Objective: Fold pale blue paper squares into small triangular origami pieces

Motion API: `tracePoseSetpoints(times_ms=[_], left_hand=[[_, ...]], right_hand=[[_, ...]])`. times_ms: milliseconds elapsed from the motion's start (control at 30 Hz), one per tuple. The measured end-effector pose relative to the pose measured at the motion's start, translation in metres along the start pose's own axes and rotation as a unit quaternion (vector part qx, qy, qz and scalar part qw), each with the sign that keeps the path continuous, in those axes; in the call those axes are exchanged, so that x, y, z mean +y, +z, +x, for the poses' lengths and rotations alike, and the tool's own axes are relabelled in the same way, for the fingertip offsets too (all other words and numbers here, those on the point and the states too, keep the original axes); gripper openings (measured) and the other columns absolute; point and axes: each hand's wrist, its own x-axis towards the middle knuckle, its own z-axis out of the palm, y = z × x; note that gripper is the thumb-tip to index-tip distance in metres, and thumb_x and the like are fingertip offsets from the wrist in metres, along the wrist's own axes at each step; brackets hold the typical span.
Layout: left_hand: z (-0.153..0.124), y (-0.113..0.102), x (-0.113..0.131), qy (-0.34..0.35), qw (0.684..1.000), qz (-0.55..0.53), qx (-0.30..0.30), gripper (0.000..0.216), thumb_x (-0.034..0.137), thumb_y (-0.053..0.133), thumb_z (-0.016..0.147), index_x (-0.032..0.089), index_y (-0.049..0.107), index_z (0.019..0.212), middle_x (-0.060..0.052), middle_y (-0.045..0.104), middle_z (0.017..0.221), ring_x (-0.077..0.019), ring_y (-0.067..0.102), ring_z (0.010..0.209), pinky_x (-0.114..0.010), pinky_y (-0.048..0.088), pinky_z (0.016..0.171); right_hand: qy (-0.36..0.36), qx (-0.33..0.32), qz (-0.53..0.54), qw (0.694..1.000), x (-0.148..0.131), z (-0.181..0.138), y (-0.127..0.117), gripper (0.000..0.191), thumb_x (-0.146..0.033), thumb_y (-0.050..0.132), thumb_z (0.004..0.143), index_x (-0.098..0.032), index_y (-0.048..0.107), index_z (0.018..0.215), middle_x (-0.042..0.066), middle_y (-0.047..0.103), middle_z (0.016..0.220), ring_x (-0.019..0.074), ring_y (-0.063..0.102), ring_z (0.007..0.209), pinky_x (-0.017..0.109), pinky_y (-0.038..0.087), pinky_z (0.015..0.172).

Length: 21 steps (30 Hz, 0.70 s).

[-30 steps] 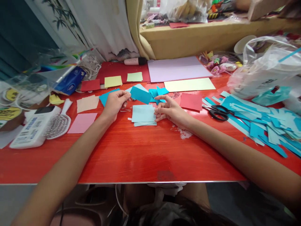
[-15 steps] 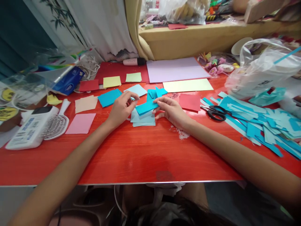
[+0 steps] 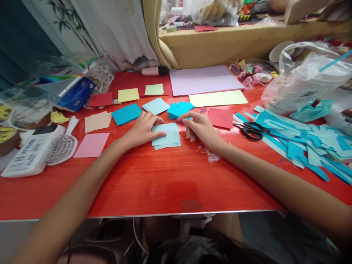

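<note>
A small stack of pale blue paper squares [image 3: 169,136] lies on the red table in front of me. My left hand [image 3: 143,129] rests at its left edge, thumb on top and fingers spread, gripping nothing. On the other side, my right hand [image 3: 200,129] hovers with its index finger stretched out and thumb apart, nothing between them. Its fingertips are by the lower edge of a bright blue paper pile [image 3: 180,109], whose pieces lie askew. Behind my left hand are a second pale blue stack [image 3: 156,105] and a darker blue stack [image 3: 126,114].
Black-handled scissors [image 3: 251,131] lie at right beside blue paper offcuts [image 3: 305,135]. A red paper stack [image 3: 220,118] is behind my right hand. Pink paper [image 3: 91,145], a hairbrush [image 3: 62,146] and a white bottle [image 3: 33,152] are left. A plastic bag [image 3: 308,84] stands back right.
The bright blue paper that my right hand held over the pale stack has been let go onto the blue pile. My left hand has lowered onto the pale stack's edge.
</note>
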Motion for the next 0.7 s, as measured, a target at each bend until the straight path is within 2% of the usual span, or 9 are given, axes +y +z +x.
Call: tracePoseSetpoints(times_ms=[167,367,533,633,700], left_hand=[[-0.0007,-0.0007,0.0018,-0.014,1.000,-0.012,-0.016,0.041,0.050,0.060,0.078,0.018,0.056,0.104,-0.006,0.049,0.103,-0.0247,0.044,0.103,-0.038,0.037,0.091],[-0.0024,0.0005,0.0034,0.033,0.999,-0.008,-0.007,0.034,0.043,0.059,0.080,0.017,0.053,0.100,-0.007,0.051,0.103,-0.0227,0.048,0.100,-0.036,0.039,0.089],[-0.0023,0.0016,0.0038,0.050,0.999,0.008,-0.003,0.034,0.044,0.058,0.081,0.017,0.051,0.099,-0.008,0.053,0.103,-0.0228,0.049,0.099,-0.035,0.040,0.087],[-0.0034,0.0004,0.0038,0.053,0.998,0.023,-0.005,0.036,0.047,0.056,0.081,0.018,0.051,0.101,-0.007,0.054,0.103,-0.0228,0.050,0.098,-0.035,0.040,0.085],[-0.0049,-0.0015,0.0057,0.057,0.998,0.038,-0.007,0.036,0.048,0.054,0.082,0.018,0.051,0.103,-0.008,0.054,0.104,-0.0232,0.050,0.099,-0.035,0.040,0.085]], right_hand=[[-0.008,0.008,-0.028,1.000,0.0004,-0.0009,0.0001,0.015,-0.027,0.047,0.088,-0.019,0.059,0.090,-0.005,0.052,0.046,0.0067,0.043,0.035,0.021,0.033,0.037],[-0.007,0.003,-0.047,0.999,0.0004,0.0005,0.0006,0.016,-0.027,0.047,0.088,-0.018,0.060,0.090,-0.005,0.051,0.046,0.0067,0.044,0.036,0.020,0.034,0.038],[-0.005,-0.004,-0.067,0.998,-0.0011,-0.0009,0.0016,0.018,-0.028,0.045,0.088,-0.018,0.060,0.091,-0.004,0.052,0.048,0.0076,0.046,0.039,0.021,0.037,0.041],[-0.022,-0.022,-0.130,0.991,-0.0013,-0.0019,0.0028,0.020,-0.026,0.043,0.089,-0.017,0.060,0.093,-0.003,0.052,0.052,0.0078,0.046,0.043,0.022,0.036,0.046],[-0.054,-0.045,-0.210,0.975,-0.0001,-0.0022,0.0039,0.021,-0.023,0.042,0.088,-0.017,0.061,0.094,-0.002,0.053,0.056,0.0086,0.047,0.048,0.023,0.034,0.050]])
